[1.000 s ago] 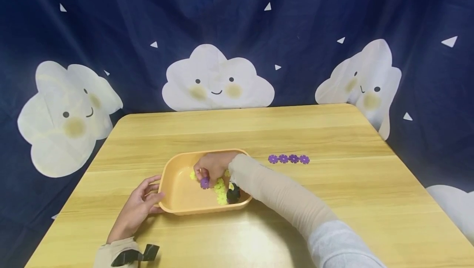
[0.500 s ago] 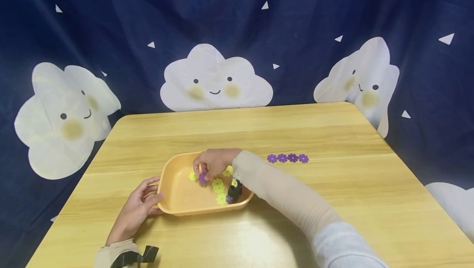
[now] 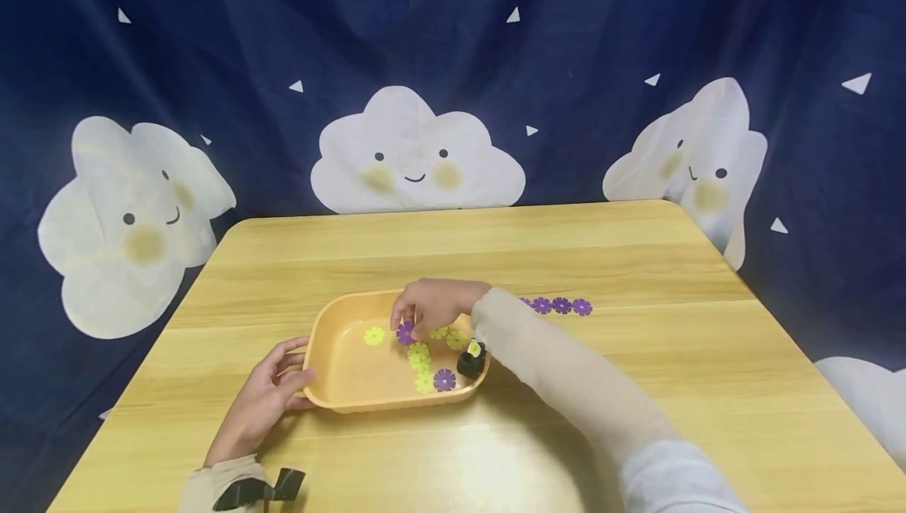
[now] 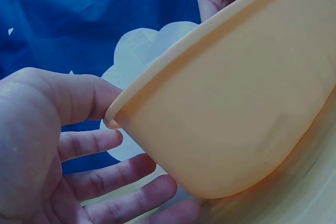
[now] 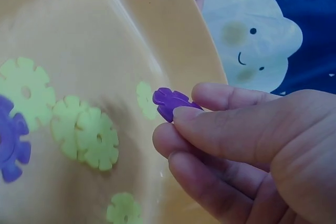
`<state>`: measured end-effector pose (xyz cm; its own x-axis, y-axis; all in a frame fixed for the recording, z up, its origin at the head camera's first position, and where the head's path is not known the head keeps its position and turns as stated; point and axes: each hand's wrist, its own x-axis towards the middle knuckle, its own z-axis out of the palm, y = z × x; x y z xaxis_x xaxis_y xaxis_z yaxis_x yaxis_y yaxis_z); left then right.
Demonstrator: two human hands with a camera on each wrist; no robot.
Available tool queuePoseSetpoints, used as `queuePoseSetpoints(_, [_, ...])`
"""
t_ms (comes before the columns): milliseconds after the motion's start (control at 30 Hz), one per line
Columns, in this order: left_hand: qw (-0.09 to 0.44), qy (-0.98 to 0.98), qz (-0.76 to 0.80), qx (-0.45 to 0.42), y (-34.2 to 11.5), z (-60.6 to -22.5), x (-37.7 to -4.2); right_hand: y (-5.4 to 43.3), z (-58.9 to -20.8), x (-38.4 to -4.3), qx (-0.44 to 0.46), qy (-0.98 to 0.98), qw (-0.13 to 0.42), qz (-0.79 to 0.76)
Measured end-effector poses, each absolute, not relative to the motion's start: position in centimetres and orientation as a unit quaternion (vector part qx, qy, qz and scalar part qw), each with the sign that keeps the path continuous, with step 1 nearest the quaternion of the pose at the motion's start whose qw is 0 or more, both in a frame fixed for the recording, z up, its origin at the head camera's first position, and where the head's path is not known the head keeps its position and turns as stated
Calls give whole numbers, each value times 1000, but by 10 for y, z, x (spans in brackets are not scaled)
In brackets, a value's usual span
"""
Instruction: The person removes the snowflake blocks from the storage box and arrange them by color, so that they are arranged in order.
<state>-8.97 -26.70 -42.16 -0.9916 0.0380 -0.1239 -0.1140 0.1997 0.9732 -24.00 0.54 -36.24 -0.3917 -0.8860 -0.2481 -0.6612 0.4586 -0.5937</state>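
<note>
An orange plastic tray (image 3: 354, 403) sits on the table. My left hand (image 3: 260, 395) grips its left rim; in the left wrist view the thumb lies over the rim (image 4: 149, 77) and the fingers (image 4: 118, 174) touch the outer wall. Above the tray's far side, my right hand (image 3: 440, 300) pinches a purple interlocking disc (image 5: 170, 102) with notched edges between thumb and fingers. Beneath it lie several yellow discs (image 5: 97, 139), some overlapping, plus a purple disc (image 3: 444, 380) close to the tray's front right.
To the tray's right, a row of purple discs (image 3: 562, 306) lies on the wooden table (image 3: 637, 371), its left end partly covered by the right sleeve. A dark blue curtain (image 3: 453, 33) with clouds hangs behind the table.
My right hand has shifted a little rightward with the purple disc. Yellow discs and the purple one at the front right show more fully. The left hand has stayed at the rim.
</note>
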Motion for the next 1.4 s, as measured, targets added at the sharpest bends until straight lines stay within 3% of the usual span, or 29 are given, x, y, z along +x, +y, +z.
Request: queuePoseSetpoints(1400, [69,769,635,-32,-268,-420,-90,109,-348,-264,-410,839,200,-297])
